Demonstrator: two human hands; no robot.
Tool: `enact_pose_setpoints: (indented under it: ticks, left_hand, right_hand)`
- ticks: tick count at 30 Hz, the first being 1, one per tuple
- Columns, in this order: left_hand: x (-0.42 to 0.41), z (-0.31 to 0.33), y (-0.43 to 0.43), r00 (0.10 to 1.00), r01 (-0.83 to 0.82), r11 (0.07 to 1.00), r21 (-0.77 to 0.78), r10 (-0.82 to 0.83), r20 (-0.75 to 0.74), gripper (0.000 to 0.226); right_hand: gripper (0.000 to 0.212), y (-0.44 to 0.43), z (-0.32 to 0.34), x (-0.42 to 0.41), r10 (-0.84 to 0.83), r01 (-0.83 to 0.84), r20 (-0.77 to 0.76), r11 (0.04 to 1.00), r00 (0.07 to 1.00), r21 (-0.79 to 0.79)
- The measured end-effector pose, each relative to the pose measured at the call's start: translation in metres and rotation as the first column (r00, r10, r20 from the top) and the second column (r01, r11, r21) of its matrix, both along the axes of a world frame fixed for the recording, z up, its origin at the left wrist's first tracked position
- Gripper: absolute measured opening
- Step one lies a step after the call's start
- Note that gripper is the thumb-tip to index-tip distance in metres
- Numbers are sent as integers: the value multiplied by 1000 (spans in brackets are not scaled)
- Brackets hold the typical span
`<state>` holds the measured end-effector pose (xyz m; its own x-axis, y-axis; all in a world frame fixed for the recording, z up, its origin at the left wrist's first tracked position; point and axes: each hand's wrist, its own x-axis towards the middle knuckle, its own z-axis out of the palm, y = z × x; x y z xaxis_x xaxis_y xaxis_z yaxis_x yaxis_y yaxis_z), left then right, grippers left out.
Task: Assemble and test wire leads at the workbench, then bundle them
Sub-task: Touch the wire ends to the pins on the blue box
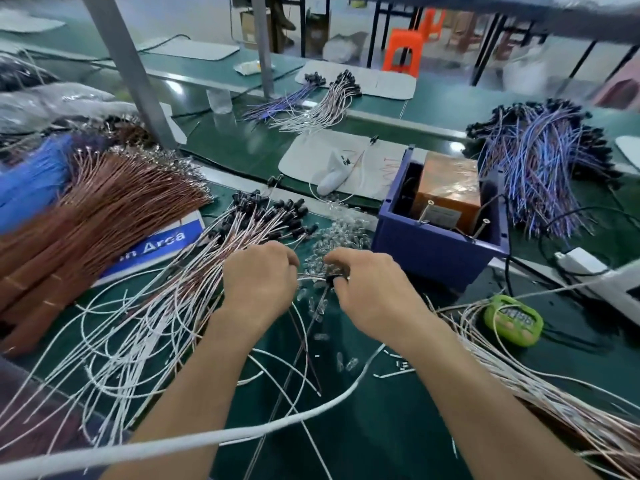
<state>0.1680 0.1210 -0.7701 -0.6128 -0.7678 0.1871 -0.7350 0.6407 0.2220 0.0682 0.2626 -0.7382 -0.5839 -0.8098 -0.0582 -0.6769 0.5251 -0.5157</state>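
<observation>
Wire lead [317,310] runs from between your hands back toward you. Your right hand [367,292] pinches its black cap [331,279], your left hand [259,285] pinches the thin end just beside it.

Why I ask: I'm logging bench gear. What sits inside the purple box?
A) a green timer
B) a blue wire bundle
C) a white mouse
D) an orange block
D: an orange block sits inside the box, while the green timer lies outside it on the mat.
</observation>
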Motion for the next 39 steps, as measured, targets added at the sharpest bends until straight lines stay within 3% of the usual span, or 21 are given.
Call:
enact_pose_setpoints:
  ticks: [1,3,6,9,12,15,21,26,30,34,36,39]
  left_hand:
    - [1,0,1,998,-5,1000,2,5,-59,17]
    - [3,3,0,979,29,983,182,9,-202,14]
    - [7,14,1,896,237,824,514,19,-444,26]
    - [15,31,2,786,407,700,586,58,-615,34]
    - [19,46,7,781,497,634,593,-29,-624,33]
    - [20,57,19,795,561,530,636,-131,-592,27]
    - [7,61,45,793,606,370,704,-218,-568,26]
    - [-5,60,43,807,590,429,684,-323,-494,26]
    - [-13,61,38,846,530,566,632,-408,-344,22]
    - [-23,62,48,866,499,702,509,-382,-322,19]
    - [-29,64,62,841,539,690,483,-419,-341,18]
    - [-38,64,87,759,650,570,503,-463,-458,22]
  right_hand:
    - [44,-3,-3,1,6,-6,-10,1000,1000,-14]
    - [57,-8,-8,5,36,-37,-19,999,999,-34]
    - [68,-8,-11,11,33,-30,26,992,999,-120]
    - [67,-7,-7,12,10,-15,-31,986,999,-167]
    - [46,1,4,14,-36,8,-173,987,984,-163]
    - [24,18,15,11,-86,58,-173,985,981,-162]
    - [18,59,18,-3,-189,188,-240,982,952,-29]
    - [20,102,11,-15,-334,328,-156,943,930,-61]
    - [19,135,9,-19,-423,416,-136,906,896,-75]
    - [13,159,16,-18,-392,426,-290,903,873,60]
    - [11,164,20,-17,-315,361,-287,924,905,126]
    - [21,164,27,-16,-318,318,12,948,948,-33]
